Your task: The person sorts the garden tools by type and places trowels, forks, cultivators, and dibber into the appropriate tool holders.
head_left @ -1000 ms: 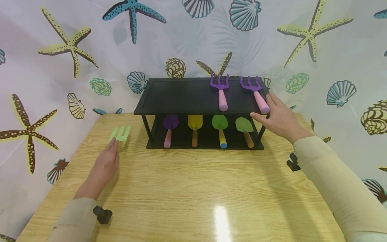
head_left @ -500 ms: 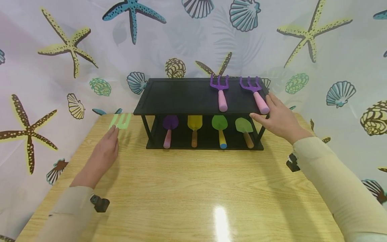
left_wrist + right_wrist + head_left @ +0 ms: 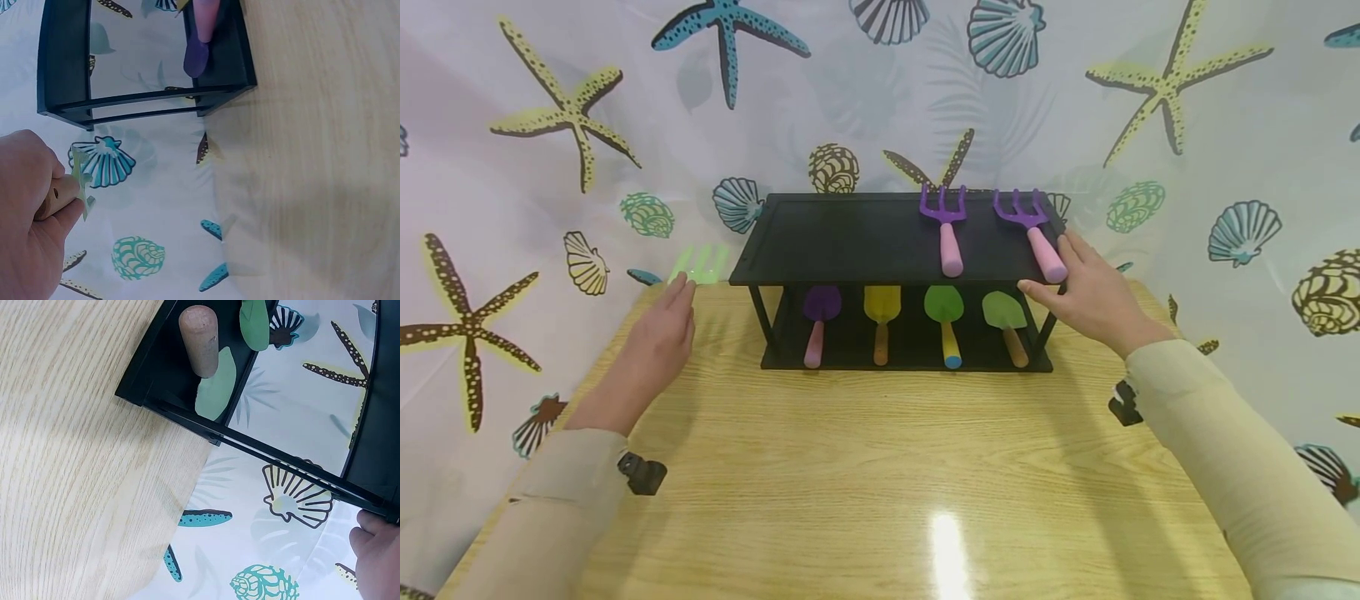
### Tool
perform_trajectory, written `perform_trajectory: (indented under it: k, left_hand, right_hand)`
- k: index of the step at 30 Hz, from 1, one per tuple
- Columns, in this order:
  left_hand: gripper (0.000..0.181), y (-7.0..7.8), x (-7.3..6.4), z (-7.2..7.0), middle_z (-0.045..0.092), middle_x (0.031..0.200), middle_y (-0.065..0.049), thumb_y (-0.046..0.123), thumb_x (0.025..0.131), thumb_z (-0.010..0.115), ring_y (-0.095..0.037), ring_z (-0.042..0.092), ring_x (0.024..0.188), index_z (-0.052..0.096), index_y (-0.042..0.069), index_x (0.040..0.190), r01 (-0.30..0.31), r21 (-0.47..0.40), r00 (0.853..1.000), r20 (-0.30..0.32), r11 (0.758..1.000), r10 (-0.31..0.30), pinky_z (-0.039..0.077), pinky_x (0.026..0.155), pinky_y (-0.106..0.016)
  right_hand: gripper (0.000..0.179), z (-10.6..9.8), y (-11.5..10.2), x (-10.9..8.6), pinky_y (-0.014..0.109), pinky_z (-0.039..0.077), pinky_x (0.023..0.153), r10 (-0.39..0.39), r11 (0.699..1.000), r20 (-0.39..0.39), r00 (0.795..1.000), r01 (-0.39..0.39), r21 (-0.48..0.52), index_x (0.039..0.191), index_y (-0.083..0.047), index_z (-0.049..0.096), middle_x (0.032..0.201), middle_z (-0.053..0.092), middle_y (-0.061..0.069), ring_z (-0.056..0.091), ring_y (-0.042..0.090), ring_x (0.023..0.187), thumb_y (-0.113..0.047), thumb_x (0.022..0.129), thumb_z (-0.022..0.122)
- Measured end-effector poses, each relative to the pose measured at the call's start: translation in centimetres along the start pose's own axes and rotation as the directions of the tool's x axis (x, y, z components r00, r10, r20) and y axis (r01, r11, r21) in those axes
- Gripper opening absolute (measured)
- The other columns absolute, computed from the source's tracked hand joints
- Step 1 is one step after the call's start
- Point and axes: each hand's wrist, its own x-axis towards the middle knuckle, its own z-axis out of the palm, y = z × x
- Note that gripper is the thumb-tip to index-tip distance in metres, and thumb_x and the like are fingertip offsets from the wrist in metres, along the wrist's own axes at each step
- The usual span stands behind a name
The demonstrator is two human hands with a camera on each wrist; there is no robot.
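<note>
My left hand (image 3: 658,333) holds a small hand fork by its wooden handle (image 3: 59,197); the pale green tines (image 3: 700,264) point away from me, left of a black two-tier rack (image 3: 850,242). At the rack's right end, my right hand (image 3: 1093,296) grips the upper shelf's front corner, thumb at the front edge and fingers along the side. Beside that hand lies a purple hand fork (image 3: 1045,254) with a pink handle. A second purple fork (image 3: 951,250) lies to its left on the same shelf.
On the lower shelf stand a purple trowel (image 3: 822,304), a yellow trowel (image 3: 882,307), a green trowel (image 3: 943,307) and a pale green trowel (image 3: 1004,311), handles toward me. A patterned cloth (image 3: 865,92) hangs behind the wooden table (image 3: 850,467).
My left hand has moved away from me and upward with the green hand fork, now level with the upper shelf's front edge. The right hand has stayed at the rack's corner.
</note>
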Motion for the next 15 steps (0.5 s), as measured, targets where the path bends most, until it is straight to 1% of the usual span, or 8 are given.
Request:
perform_trajectory:
  k: [5,9,11,15]
  left_hand:
    - [0.040,0.4,1.3,-0.7,0.044,0.139,-0.042,-0.012,0.096,0.048,-0.057,0.049,0.124,0.044,-0.022,0.134,0.028,-0.040,0.999,0.047,0.999,-0.026,0.048,0.096,-0.062]
    - [0.040,0.9,2.4,-1.1,0.041,0.142,-0.042,-0.010,0.097,0.045,-0.056,0.047,0.126,0.042,-0.022,0.135,0.039,-0.051,0.996,0.078,0.998,-0.034,0.047,0.099,-0.062]
    - [0.041,1.2,3.0,-1.4,0.040,0.143,-0.041,-0.010,0.098,0.045,-0.055,0.047,0.127,0.042,-0.022,0.136,0.040,-0.048,0.995,0.091,0.998,-0.036,0.046,0.100,-0.061]
    - [0.042,1.6,3.9,-1.6,0.039,0.145,-0.040,-0.008,0.098,0.044,-0.052,0.046,0.131,0.041,-0.021,0.138,0.025,-0.036,0.996,0.092,0.999,-0.021,0.045,0.104,-0.059]
  right_hand:
    - [0.107,0.0,0.1,0.0,0.064,0.018,0.119,-0.002,1.000,-0.002,1.000,0.002,-0.002,0.156,0.005,0.008,0.164,0.007,0.028,0.014,0.049,0.149,-0.071,0.092,0.046]
    - [0.107,0.1,0.2,0.1,0.063,0.018,0.120,-0.005,1.000,-0.002,1.000,0.005,-0.003,0.156,0.005,0.008,0.164,0.007,0.028,0.014,0.049,0.150,-0.071,0.092,0.046]
    - [0.107,0.1,0.3,0.1,0.063,0.018,0.120,-0.004,1.000,-0.003,1.000,0.004,-0.001,0.156,0.005,0.008,0.164,0.006,0.028,0.014,0.049,0.150,-0.071,0.091,0.046]
    - [0.108,0.2,0.3,0.1,0.063,0.018,0.120,-0.001,1.000,-0.004,1.000,0.001,0.001,0.156,0.005,0.008,0.164,0.006,0.027,0.014,0.049,0.150,-0.072,0.091,0.046]
